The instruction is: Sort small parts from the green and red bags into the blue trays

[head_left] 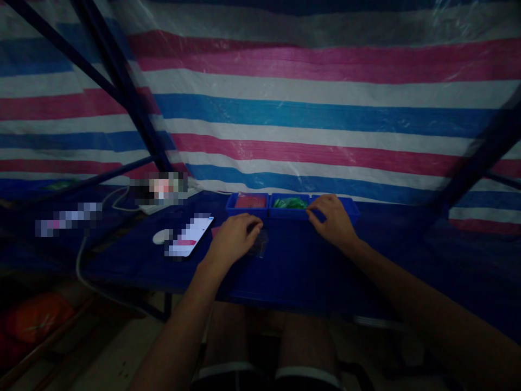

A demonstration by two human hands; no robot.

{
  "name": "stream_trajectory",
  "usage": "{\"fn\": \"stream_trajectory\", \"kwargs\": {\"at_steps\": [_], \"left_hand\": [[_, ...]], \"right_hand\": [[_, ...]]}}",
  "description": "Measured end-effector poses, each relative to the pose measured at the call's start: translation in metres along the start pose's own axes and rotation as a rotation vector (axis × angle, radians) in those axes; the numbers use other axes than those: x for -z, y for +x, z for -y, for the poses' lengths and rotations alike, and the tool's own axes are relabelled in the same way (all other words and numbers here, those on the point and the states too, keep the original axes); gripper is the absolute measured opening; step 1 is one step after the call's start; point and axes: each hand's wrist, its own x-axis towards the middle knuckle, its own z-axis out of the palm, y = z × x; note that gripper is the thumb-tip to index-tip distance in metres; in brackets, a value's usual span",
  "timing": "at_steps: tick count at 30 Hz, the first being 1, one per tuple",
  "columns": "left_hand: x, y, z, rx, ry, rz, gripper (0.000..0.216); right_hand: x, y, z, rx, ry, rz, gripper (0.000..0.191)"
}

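Observation:
My left hand (236, 237) rests low over the blue table with its fingers curled and closed together. Beside its thumb lies a small clear plastic bag (260, 245); whether the fingers grip it is too dark to tell. A pink piece (215, 232) shows partly from behind this hand. My right hand (332, 221) is at the row of blue trays, thumb and forefinger drawn together at the right edge of the middle tray (288, 215). Green plastic-looking packets (290, 202) fill that tray. Anything between the right fingertips is too small to make out.
The left tray (231, 209) holds flat pink pieces (250, 201); the right tray (350, 209) is partly behind my right hand. A lit phone (197, 233), a white round object (161, 237) and a power strip (163, 203) with cables lie leftward. Blue metal posts (138, 119) flank the striped sheet.

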Motion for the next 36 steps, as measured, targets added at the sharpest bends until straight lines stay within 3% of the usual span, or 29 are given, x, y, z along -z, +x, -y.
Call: {"fn": "stream_trajectory", "kwargs": {"at_steps": [3, 7, 14, 18, 20, 24, 29, 33, 36], "left_hand": [[0.001, -0.029, -0.015, -0.039, 0.054, 0.100, 0.024], [-0.010, -0.061, -0.048, -0.094, 0.050, 0.120, 0.030], [-0.020, -0.095, -0.087, -0.268, -0.128, 0.241, 0.069], [-0.026, -0.106, -0.090, -0.401, -0.189, 0.268, 0.036], [-0.027, -0.107, -0.087, -0.411, -0.269, 0.255, 0.030], [-0.024, -0.085, -0.076, -0.277, -0.417, 0.171, 0.026], [-0.031, -0.015, -0.048, 0.015, -0.503, -0.041, 0.020], [-0.054, 0.038, -0.024, 0.058, -0.653, -0.020, 0.026], [-0.072, 0.060, -0.016, 0.045, -0.689, 0.000, 0.026]], "right_hand": [[-0.009, -0.004, 0.023, 0.084, 0.082, 0.103, 0.012], [-0.018, -0.009, 0.042, 0.149, 0.181, 0.190, 0.013], [-0.017, -0.012, 0.043, 0.095, 0.254, 0.197, 0.012], [-0.017, -0.013, 0.041, 0.068, 0.260, 0.194, 0.011], [-0.020, -0.014, 0.041, 0.065, 0.266, 0.200, 0.010], [-0.023, -0.015, 0.044, 0.006, 0.323, 0.188, 0.011], [-0.023, -0.015, 0.045, -0.177, 0.518, 0.204, 0.029], [-0.030, -0.015, 0.038, -0.354, 0.781, 0.238, 0.038], [-0.037, -0.014, 0.028, -0.456, 0.893, 0.175, 0.040]]}}
